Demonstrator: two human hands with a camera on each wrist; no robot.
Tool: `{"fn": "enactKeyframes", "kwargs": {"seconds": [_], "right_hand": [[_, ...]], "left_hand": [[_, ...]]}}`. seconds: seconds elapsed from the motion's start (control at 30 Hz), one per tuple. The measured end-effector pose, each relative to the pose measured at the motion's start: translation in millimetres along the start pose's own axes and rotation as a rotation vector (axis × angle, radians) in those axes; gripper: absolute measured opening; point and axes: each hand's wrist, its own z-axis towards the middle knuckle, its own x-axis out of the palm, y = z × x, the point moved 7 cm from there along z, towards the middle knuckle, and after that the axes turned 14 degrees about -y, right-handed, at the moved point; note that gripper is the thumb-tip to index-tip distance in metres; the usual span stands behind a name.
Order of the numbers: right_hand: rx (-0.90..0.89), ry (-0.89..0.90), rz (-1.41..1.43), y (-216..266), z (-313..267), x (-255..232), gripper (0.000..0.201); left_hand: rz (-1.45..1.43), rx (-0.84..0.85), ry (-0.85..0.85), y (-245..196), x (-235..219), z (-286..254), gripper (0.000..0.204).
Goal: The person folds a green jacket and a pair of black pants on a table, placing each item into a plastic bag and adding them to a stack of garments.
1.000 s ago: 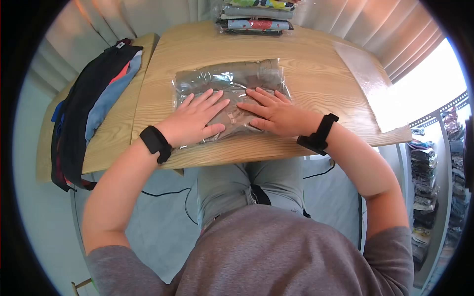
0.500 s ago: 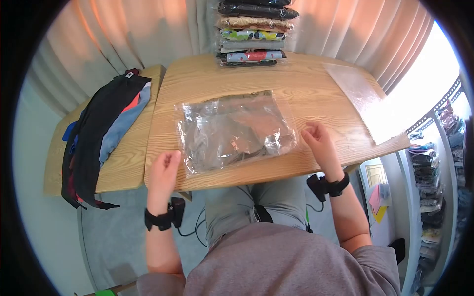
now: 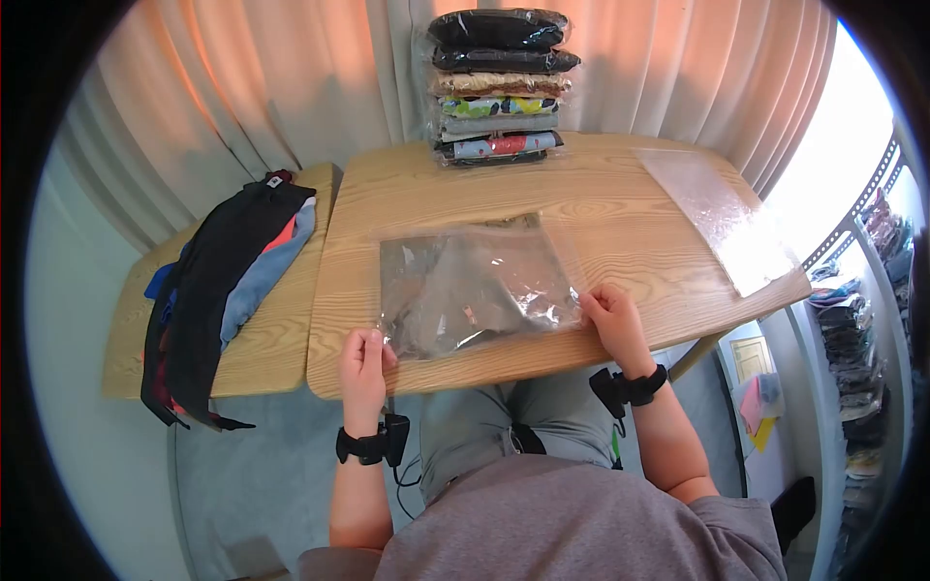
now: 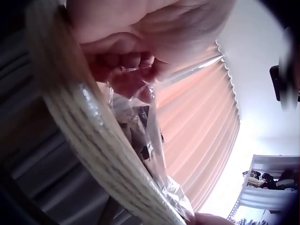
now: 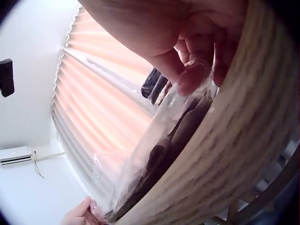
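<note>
A clear plastic bag (image 3: 455,281) with a folded grey-brown garment (image 5: 161,157) inside lies flat near the table's front edge. My left hand (image 3: 364,376) pinches the bag's near left corner between thumb and fingers. At the near right corner, my right hand (image 3: 618,327) holds the film the same way, its thumb pressed on the plastic in the right wrist view. Between the two hands the loose film stands up a little along the front edge, as the left wrist view shows.
Packed garments in clear bags (image 3: 504,107) form a tall stack at the back. Unpacked clothes, black trousers (image 3: 232,261) on top, lie across the left side table. An empty clear bag (image 3: 712,208) lies on the right. Shelves with bagged items (image 3: 852,358) stand beyond.
Both hands were spread flat, pressing the bag, then lifted off to its sides. Now they have come in to grip its near corners. The head view has tilted upward.
</note>
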Motion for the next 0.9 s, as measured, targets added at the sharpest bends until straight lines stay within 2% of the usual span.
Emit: {"fn": "enactKeyframes", "kwargs": {"seconds": [0.13, 0.23, 0.3, 0.43, 0.5, 0.57, 0.63, 0.67, 0.73, 0.8, 0.87, 0.9], "right_hand": [[-0.034, -0.050, -0.005, 7.4, -8.6, -10.2, 0.018], [-0.009, -0.111, 0.050, 11.5, -22.7, -19.7, 0.017], [0.008, -0.114, -0.059, 6.4, -22.4, -19.5, 0.017], [0.063, -0.131, -0.244, -0.3, -16.4, -13.5, 0.015], [-0.354, -0.428, -0.446, 43.2, -27.9, -19.0, 0.022], [-0.687, -0.355, -0.528, 78.6, -51.9, 6.4, 0.033], [-0.852, 0.089, -0.551, 104.8, -74.3, 55.4, 0.041], [-0.847, 0.082, -0.548, 100.8, -74.6, 62.2, 0.041], [-0.868, 0.251, -0.796, 75.5, -71.1, 89.9, 0.047], [-0.862, 0.264, -0.819, 69.7, -57.3, 93.6, 0.048], [-0.852, 0.301, -0.865, 69.4, -51.7, 92.6, 0.048], [-0.854, 0.311, -0.868, 69.0, -49.6, 91.6, 0.048]], "left_hand": [[0.014, -0.064, -0.051, -7.1, -3.8, -10.8, 0.027], [0.174, -0.093, -0.090, -7.3, -8.5, -24.0, 0.028], [0.247, -0.165, -0.099, 1.1, -9.1, -25.8, 0.030], [0.255, -0.138, -0.071, 3.1, -8.2, -23.7, 0.031], [0.329, -0.149, -0.053, 4.5, -7.9, -22.6, 0.032], [0.313, -0.132, -0.065, 5.7, -7.4, -21.5, 0.031], [0.307, -0.119, -0.063, 4.1, -9.1, -23.6, 0.031], [0.357, -0.157, -0.047, 4.7, -10.4, -25.1, 0.027], [0.409, -0.174, -0.040, -10.7, -9.2, -24.3, 0.024], [0.867, 0.572, -0.189, -90.1, 3.7, -30.3, 0.024], [0.904, 0.736, 0.051, -114.7, 31.8, -30.3, 0.038], [0.892, 0.769, 0.249, -114.3, 53.9, -30.0, 0.040]]}}
